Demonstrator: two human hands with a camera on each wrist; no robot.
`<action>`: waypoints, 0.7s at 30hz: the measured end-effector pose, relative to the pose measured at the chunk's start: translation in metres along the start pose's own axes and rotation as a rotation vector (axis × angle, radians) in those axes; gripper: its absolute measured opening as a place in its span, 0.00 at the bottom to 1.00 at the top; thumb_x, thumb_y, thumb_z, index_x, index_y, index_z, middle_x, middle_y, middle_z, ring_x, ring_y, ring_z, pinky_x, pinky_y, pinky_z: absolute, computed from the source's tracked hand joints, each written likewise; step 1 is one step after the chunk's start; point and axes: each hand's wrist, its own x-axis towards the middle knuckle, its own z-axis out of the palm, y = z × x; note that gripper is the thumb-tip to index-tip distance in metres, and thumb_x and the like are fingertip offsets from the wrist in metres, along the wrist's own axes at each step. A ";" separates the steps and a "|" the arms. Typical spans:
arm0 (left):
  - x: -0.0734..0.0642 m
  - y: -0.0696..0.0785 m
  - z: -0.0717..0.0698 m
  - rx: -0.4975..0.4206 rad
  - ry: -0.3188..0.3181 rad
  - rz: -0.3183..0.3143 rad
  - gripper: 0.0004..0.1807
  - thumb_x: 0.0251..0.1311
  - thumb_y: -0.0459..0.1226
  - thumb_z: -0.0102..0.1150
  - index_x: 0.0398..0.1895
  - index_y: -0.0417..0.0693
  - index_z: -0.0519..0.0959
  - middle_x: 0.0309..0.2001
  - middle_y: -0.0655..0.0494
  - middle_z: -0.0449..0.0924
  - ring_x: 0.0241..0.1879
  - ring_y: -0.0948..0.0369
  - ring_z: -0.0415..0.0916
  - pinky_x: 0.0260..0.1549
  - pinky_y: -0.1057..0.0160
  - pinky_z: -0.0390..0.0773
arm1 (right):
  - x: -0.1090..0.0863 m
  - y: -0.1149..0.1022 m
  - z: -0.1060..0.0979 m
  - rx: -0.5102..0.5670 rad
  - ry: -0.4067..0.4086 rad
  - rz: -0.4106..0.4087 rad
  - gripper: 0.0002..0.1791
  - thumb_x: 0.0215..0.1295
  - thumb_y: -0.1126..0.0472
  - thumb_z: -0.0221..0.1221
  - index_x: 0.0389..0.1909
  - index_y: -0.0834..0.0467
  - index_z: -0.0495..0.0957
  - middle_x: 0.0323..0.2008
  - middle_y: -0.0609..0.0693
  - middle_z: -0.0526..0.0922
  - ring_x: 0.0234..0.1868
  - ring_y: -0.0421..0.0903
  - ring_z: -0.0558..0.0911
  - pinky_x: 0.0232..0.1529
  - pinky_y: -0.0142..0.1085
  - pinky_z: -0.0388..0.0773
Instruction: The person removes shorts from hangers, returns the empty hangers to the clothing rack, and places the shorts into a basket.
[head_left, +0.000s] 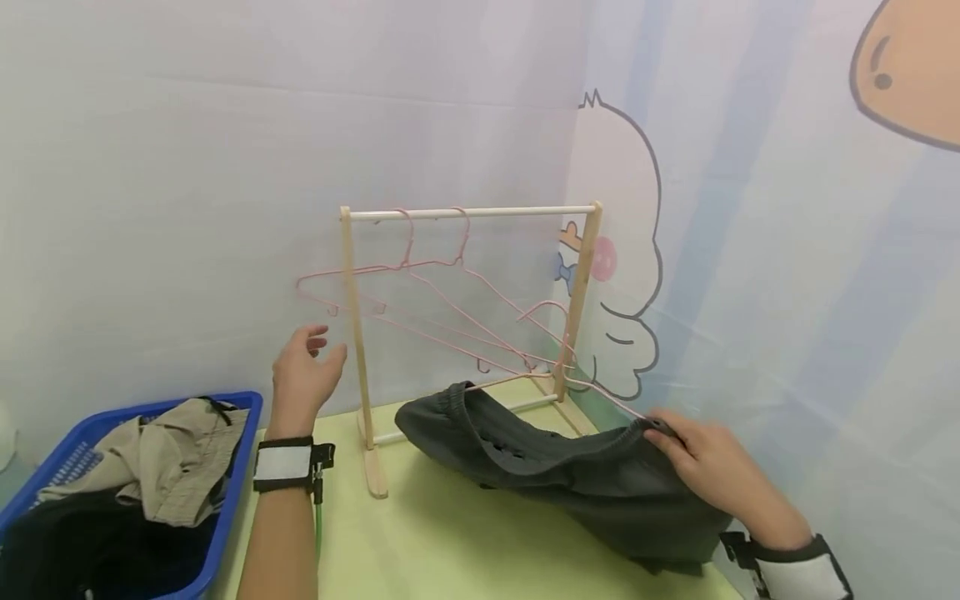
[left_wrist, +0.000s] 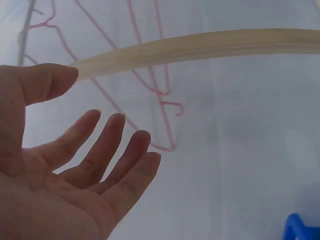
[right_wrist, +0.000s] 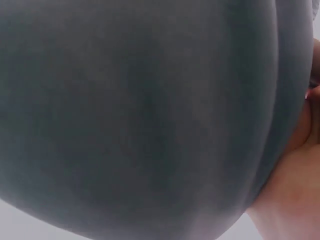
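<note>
My right hand (head_left: 712, 467) pinches the waistband of dark grey pants (head_left: 555, 471) together with one end of a pink hanger (head_left: 600, 390). The hanger's arms run into the waistband at both sides, and its hook stands free, below the rack's rail. In the right wrist view the grey cloth (right_wrist: 145, 120) fills most of the picture and hides the fingertips. Left of the rack's near post, my left hand (head_left: 303, 379) is raised and holds nothing. Its fingers are loosely bent, with the thumb near the wooden post (left_wrist: 200, 47) in the left wrist view.
Two pink hangers (head_left: 435, 263) hang from the white rail (head_left: 517, 212) of a small wooden rack on a yellow-green tabletop (head_left: 442, 542). At the left, a blue basket (head_left: 251, 417) contains beige (head_left: 180, 458) and black clothes (head_left: 105, 542). Printed curtains (head_left: 787, 250) stand behind and to the right.
</note>
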 end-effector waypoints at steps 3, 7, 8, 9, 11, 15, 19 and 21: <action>-0.009 0.014 -0.023 0.014 -0.046 0.107 0.28 0.75 0.47 0.57 0.73 0.46 0.71 0.66 0.39 0.75 0.67 0.40 0.69 0.62 0.37 0.71 | 0.017 -0.014 0.004 0.013 0.003 -0.039 0.07 0.76 0.57 0.60 0.50 0.48 0.83 0.17 0.35 0.62 0.16 0.31 0.57 0.21 0.30 0.60; -0.024 0.028 -0.047 0.028 -0.153 0.262 0.25 0.75 0.49 0.59 0.69 0.50 0.75 0.62 0.43 0.79 0.64 0.44 0.74 0.64 0.39 0.71 | 0.042 -0.030 0.012 0.044 0.014 -0.109 0.04 0.77 0.57 0.60 0.47 0.46 0.82 0.17 0.35 0.62 0.16 0.31 0.59 0.22 0.31 0.60; -0.028 0.030 -0.051 0.031 -0.178 0.288 0.24 0.75 0.49 0.59 0.68 0.50 0.76 0.61 0.44 0.80 0.63 0.45 0.75 0.64 0.39 0.71 | 0.050 -0.033 0.015 0.061 0.028 -0.136 0.04 0.76 0.58 0.60 0.45 0.45 0.82 0.17 0.35 0.62 0.16 0.31 0.59 0.22 0.31 0.60; -0.032 0.031 -0.054 0.040 -0.207 0.299 0.23 0.75 0.49 0.58 0.68 0.50 0.77 0.61 0.44 0.80 0.63 0.45 0.76 0.64 0.39 0.72 | 0.056 -0.035 0.020 0.082 0.042 -0.160 0.04 0.76 0.59 0.60 0.45 0.46 0.82 0.17 0.35 0.63 0.17 0.31 0.60 0.22 0.31 0.61; -0.041 0.031 -0.059 0.067 -0.249 0.302 0.23 0.77 0.49 0.56 0.67 0.49 0.77 0.61 0.45 0.81 0.62 0.46 0.76 0.63 0.38 0.72 | 0.069 -0.039 0.030 0.121 0.066 -0.207 0.05 0.75 0.61 0.61 0.45 0.46 0.82 0.18 0.35 0.63 0.17 0.31 0.61 0.23 0.30 0.62; -0.061 0.024 -0.064 0.145 -0.308 0.278 0.24 0.79 0.49 0.52 0.68 0.47 0.77 0.62 0.45 0.81 0.61 0.45 0.77 0.61 0.38 0.75 | 0.087 -0.044 0.057 0.185 0.078 -0.268 0.07 0.75 0.62 0.61 0.47 0.48 0.82 0.21 0.34 0.68 0.19 0.30 0.64 0.25 0.30 0.65; -0.073 0.016 -0.064 0.204 -0.321 0.275 0.24 0.77 0.48 0.55 0.68 0.46 0.77 0.61 0.45 0.81 0.58 0.46 0.80 0.54 0.42 0.81 | 0.100 -0.050 0.075 0.204 0.099 -0.290 0.07 0.75 0.62 0.61 0.47 0.48 0.83 0.24 0.34 0.72 0.23 0.31 0.68 0.28 0.32 0.67; -0.078 0.013 -0.063 0.227 -0.311 0.273 0.23 0.76 0.45 0.58 0.67 0.45 0.78 0.60 0.44 0.81 0.57 0.45 0.80 0.52 0.43 0.82 | 0.104 -0.053 0.080 0.206 0.114 -0.306 0.07 0.75 0.62 0.61 0.46 0.47 0.83 0.25 0.35 0.73 0.24 0.32 0.69 0.29 0.33 0.67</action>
